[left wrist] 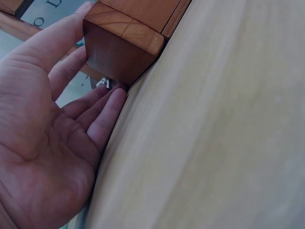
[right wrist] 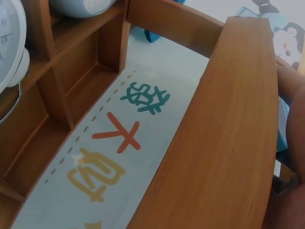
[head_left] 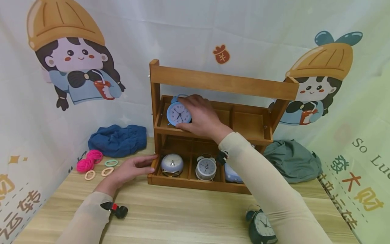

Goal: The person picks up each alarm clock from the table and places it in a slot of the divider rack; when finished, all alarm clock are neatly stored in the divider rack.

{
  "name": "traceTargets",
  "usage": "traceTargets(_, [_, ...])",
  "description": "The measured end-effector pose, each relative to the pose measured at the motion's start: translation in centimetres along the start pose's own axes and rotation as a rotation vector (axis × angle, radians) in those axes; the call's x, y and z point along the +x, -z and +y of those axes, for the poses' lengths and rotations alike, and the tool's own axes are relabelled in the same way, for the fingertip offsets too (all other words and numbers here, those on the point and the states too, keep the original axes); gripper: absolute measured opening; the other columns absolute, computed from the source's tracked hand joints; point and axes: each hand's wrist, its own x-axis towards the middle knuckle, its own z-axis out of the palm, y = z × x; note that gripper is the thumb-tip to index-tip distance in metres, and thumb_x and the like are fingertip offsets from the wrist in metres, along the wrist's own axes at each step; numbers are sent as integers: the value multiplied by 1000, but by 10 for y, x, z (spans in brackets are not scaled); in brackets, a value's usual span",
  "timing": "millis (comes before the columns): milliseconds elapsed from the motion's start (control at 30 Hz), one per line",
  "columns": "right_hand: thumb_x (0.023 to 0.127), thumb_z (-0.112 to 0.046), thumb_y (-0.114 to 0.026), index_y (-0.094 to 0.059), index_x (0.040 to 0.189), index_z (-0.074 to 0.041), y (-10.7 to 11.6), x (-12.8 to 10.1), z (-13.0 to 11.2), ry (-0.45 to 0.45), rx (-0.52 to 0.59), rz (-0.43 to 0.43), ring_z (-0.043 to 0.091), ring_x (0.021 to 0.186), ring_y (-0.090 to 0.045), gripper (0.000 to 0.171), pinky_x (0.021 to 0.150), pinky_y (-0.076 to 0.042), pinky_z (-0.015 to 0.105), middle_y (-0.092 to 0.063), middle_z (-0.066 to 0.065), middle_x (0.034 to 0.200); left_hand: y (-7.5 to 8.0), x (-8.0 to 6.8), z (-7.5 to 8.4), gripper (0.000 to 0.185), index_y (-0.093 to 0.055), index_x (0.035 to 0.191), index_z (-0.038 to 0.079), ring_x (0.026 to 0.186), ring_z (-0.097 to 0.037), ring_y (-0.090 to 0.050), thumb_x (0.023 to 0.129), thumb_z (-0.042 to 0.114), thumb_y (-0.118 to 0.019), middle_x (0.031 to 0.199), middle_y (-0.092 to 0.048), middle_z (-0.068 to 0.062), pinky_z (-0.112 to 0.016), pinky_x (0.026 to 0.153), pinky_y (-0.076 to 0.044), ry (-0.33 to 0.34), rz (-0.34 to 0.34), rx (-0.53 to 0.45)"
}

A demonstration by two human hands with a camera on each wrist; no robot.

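My right hand (head_left: pixel 202 117) grips a light blue twin-bell alarm clock (head_left: pixel 178 114) at its right side. The clock leans slightly in the upper left compartment of a brown wooden shelf (head_left: pixel 213 189). My left hand (head_left: pixel 131 171) touches the shelf's lower left end, its fingers fairly straight against the wood. In the left wrist view, the thumb and fingertips of the left hand (left wrist: pixel 52 138) lie at the shelf's corner. At the right wrist view's edge, only part of the right hand (right wrist: pixel 293 191) shows, beside a wooden board (right wrist: pixel 224 124).
On the lower tier stand a round silver-topped clock (head_left: pixel 172 164), a white alarm clock (head_left: pixel 206 168) and a pale blue item (head_left: pixel 232 173). A dark green alarm clock (head_left: pixel 262 226) stands front right. Blue cloth (head_left: pixel 117 139), pink yarn (head_left: pixel 88 162), several rings and grey-green cloth (head_left: pixel 290 161) flank the shelf.
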Motion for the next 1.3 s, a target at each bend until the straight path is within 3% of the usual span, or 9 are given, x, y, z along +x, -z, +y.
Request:
traceTargets(300, [101, -60, -78, -41, 173, -17, -1, -6, 3, 27, -7, -43, 34, 164, -33, 92, 133, -27, 60, -47, 10, 173, 0, 0, -1, 66, -58, 164, 16, 157, -42, -46, 105, 33, -82, 170, -51, -15, -57, 123, -44, 1, -3, 6])
traceTargets(567, [102, -52, -81, -38, 174, -12, 11, -28, 13, 32, 187, -33, 32, 167, -31, 93, 135, -26, 50, -41, 12, 177, 0, -2, -1, 66, -59, 163, 16, 157, -40, -47, 104, 33, -83, 169, -52, -14, -53, 121, -46, -9, 7, 3])
traceTargets(1000, [102, -43, -84, -41, 171, -8, 39, -138, 29, 78, 182, -33, 33, 163, -33, 89, 129, -36, 59, -39, 12, 176, 1, -2, 1, 67, -58, 164, 15, 157, -41, -47, 104, 31, -83, 169, -52, -15, -48, 120, -47, 4, 5, -4])
traceTargets(1300, [95, -30, -92, -53, 162, -5, 44, -215, 36, 110, 186, 38, 32, 143, -53, 82, 110, -55, 54, -51, 14, 160, 0, -1, -1, 66, -58, 164, 15, 156, -42, -47, 104, 32, -82, 169, -52, -16, -58, 122, -45, 1, 4, -2])
